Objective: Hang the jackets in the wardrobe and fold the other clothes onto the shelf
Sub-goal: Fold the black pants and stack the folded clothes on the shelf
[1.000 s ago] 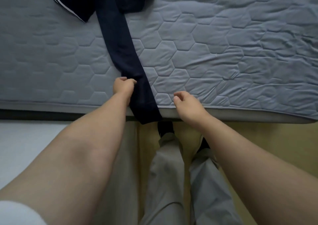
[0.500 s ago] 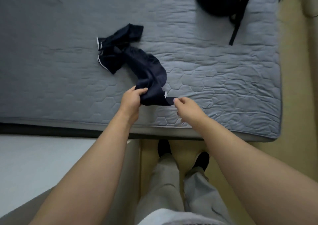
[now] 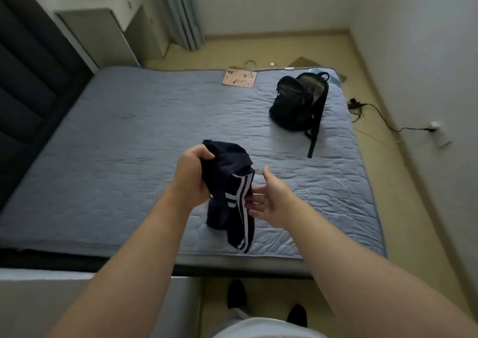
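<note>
No legible text; pink card [image 3: 239, 78] perhaps printed.

A home bedroom: a wide bed [image 3: 129, 156] with a quilted grey-blue cover, a dark padded headboard [image 3: 28, 79], a bedside cabinet [image 3: 95, 35], a curtain [image 3: 181, 12] and a backpack [image 3: 297, 102] on the bed.

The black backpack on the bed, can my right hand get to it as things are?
Probably, with a lean: the right hand is open and holds nothing, and only bare mattress lies between it and the backpack. The left hand grips the navy garment.
</note>
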Demonstrator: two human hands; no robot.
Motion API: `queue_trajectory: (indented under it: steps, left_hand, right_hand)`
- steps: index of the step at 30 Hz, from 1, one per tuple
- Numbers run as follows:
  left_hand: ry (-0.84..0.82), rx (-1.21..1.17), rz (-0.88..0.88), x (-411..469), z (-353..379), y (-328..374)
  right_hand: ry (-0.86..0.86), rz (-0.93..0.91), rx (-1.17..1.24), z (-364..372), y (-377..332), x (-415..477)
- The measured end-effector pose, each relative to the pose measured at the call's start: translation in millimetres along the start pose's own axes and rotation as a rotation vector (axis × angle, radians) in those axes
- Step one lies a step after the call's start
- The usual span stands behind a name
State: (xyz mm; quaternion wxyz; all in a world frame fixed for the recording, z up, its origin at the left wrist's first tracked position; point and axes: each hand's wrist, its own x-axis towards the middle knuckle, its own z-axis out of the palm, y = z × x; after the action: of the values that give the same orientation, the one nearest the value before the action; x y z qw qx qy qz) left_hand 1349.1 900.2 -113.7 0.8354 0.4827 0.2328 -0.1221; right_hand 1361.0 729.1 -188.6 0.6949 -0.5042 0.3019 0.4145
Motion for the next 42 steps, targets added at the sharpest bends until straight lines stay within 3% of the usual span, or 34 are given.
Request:
queue_trajectory:
  steps: [7,12,16,19,22,24,26,29,32,36,39,42]
  left_hand:
    - [-0.263,0.057,0.061,-43.6,25.3,23.6]
    - [-0.161,0.176,-0.022,-61.3,21.5,31.2]
    - [-0.121,0.428,-0.28,-60.0,4.6,28.8]
    - [-0.176,0.595,-0.412,-51.9,7.0,19.9]
    - [-0.213,0.506,-0.446,-44.4,31.8,7.7]
    - [-0.239,0.334,-0.431,-39.9,54.5,1.6]
    - [-0.15,0.261,-0.348,-37.5,75.8,0.1]
    - [-0.009,0.293,-0.144,-35.4,95.9,0.7]
    - [-0.009,0.321,0.03,-34.6,104.0,8.6]
    - [-0.198,0.424,0.176,-39.3,114.7,21.4]
    - [-0.422,0.609,0.191,-47.8,123.4,24.9]
    - [-0.491,0.766,0.167,-47.1,123.0,19.0]
  right_hand:
    - [-0.042,0.082,0.223,-5.6,7.5,-38.9]
    - [0.198,-0.125,0.216,-8.7,-5.2,-62.3]
    - [0.26,-0.324,0.199,-14.5,-28.6,-84.2]
    - [0.233,-0.404,0.271,-11.0,-41.1,-102.0]
    - [0.157,-0.608,-0.001,-1.6,-41.7,-119.6]
    - [0.064,-0.705,-0.263,2.0,-37.0,-134.5]
    - [0.042,-0.723,-0.448,-0.3,-35.0,-145.2]
    - [0.012,-0.646,-0.418,-17.9,-30.7,-156.0]
    - [0.014,-0.502,-0.338,-41.7,-26.6,-167.9]
    - [0.109,-0.57,-0.242,-54.1,-35.3,-174.5]
    - [0.022,-0.606,-0.08,-51.4,-47.6,-177.0]
    - [0.074,-0.606,0.021,-47.5,-55.1,-179.8]
